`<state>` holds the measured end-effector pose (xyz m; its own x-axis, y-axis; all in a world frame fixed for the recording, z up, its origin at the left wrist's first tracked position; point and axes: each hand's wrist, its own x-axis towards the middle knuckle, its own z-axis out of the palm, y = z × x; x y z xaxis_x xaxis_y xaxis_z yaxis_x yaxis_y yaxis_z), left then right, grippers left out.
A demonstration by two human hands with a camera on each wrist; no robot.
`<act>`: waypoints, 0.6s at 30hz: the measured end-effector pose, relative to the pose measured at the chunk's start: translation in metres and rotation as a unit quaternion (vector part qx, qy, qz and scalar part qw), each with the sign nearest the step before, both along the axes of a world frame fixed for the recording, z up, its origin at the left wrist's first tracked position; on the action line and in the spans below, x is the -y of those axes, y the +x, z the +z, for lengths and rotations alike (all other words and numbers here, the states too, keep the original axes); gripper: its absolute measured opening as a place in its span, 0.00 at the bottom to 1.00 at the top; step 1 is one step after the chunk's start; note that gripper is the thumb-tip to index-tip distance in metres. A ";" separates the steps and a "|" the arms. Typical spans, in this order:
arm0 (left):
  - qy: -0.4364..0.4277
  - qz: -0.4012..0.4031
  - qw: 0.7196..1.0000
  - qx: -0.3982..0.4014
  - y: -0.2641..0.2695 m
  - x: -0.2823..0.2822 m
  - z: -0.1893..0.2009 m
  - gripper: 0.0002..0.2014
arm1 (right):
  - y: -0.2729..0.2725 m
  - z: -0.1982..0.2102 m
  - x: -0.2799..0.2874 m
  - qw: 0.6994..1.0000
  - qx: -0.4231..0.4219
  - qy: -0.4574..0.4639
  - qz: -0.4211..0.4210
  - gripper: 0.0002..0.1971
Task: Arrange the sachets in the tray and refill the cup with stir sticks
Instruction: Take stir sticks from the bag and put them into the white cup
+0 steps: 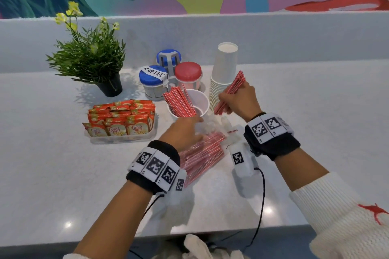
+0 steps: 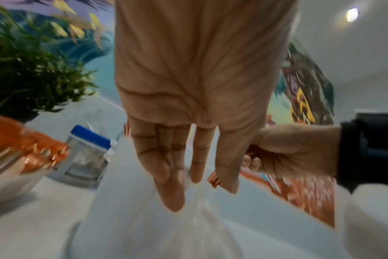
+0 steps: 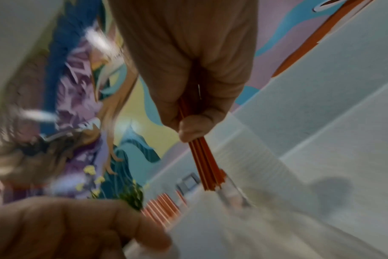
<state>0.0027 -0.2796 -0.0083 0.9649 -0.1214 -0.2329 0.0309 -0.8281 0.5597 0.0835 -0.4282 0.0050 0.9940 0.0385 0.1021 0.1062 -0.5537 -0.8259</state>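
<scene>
A clear tray (image 1: 95, 140) at the left holds rows of orange creamer sachets (image 1: 120, 120). A white cup (image 1: 202, 102) behind my hands has red stir sticks (image 1: 179, 102) leaning to its left side. My right hand (image 1: 233, 99) grips a bundle of red stir sticks (image 1: 231, 90), raised just right of the cup; the right wrist view shows the fingers (image 3: 188, 129) curled round the bundle (image 3: 208, 166). My left hand (image 1: 195, 128) rests with straight fingers (image 2: 173, 184) on the clear plastic bag of stir sticks (image 1: 202, 155) lying on the counter.
A potted plant (image 1: 90, 59) stands at the back left. Three canisters, one labelled COFFEE (image 1: 152, 81), sit behind the cup. A tall stack of paper cups (image 1: 224, 69) is right behind my right hand. One loose stick (image 1: 232, 132) lies by the bag.
</scene>
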 end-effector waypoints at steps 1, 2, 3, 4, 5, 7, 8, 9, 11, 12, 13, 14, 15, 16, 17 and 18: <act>-0.014 0.012 1.000 0.020 0.001 -0.005 0.008 0.21 | 0.001 0.009 -0.003 1.000 0.016 0.020 0.001 0.09; -0.029 0.025 0.998 0.039 0.003 -0.010 0.016 0.18 | 0.001 0.019 -0.007 0.999 0.027 0.043 0.006 0.07; -0.045 0.039 0.997 0.057 0.005 -0.016 0.023 0.15 | 0.000 0.027 -0.012 0.997 0.031 0.069 0.018 0.06; -0.062 0.056 0.994 0.073 0.007 -0.022 0.029 0.13 | -0.002 0.033 -0.018 0.995 0.032 0.089 0.036 0.04; -0.081 0.076 0.990 0.087 0.010 -0.027 0.033 0.11 | -0.002 0.037 -0.024 0.993 0.029 0.099 0.056 0.04; -0.110 0.126 0.979 0.116 0.017 -0.040 0.038 0.10 | -0.003 0.039 -0.038 0.991 0.010 0.092 0.097 0.04; -0.117 0.151 0.973 0.128 0.020 -0.045 0.039 0.10 | -0.004 0.038 -0.044 0.990 -0.003 0.071 0.120 0.05; -0.120 0.174 0.968 0.137 0.023 -0.051 0.039 0.09 | -0.003 0.037 -0.051 0.988 -0.017 0.044 0.147 0.07; -0.125 0.209 0.961 0.133 0.029 -0.059 0.034 0.10 | -0.004 0.033 -0.065 0.980 -0.040 -0.016 0.194 0.08; -0.128 0.223 0.959 0.121 0.032 -0.062 0.030 0.10 | -0.004 0.030 -0.070 0.976 -0.046 -0.042 0.210 0.08; -0.132 0.236 0.957 0.107 0.034 -0.064 0.026 0.11 | -0.004 0.026 -0.076 0.973 -0.046 -0.063 0.219 0.08; -0.137 0.244 0.956 0.093 0.036 -0.065 0.022 0.13 | -0.003 0.021 -0.080 0.970 -0.044 -0.086 0.223 0.09; -0.143 0.247 0.955 0.080 0.036 -0.066 0.018 0.15 | -0.002 0.017 -0.085 0.966 -0.039 -0.113 0.228 0.10; -0.150 0.247 0.955 0.070 0.037 -0.066 0.014 0.16 | 0.000 0.011 -0.088 0.961 -0.037 -0.147 0.230 0.10; -0.159 0.244 0.954 0.065 0.037 -0.066 0.011 0.17 | 0.001 0.005 -0.091 0.955 -0.036 -0.180 0.232 0.08; -0.167 0.238 0.955 0.062 0.037 -0.066 0.009 0.17 | 0.002 0.001 -0.092 0.950 -0.034 -0.208 0.232 0.07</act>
<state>0.0401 -0.2136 0.0008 0.9468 0.2901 -0.1392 0.2761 -0.5106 0.8143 0.0850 -0.3359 0.0056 0.8642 0.4964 -0.0822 0.3719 -0.7402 -0.5602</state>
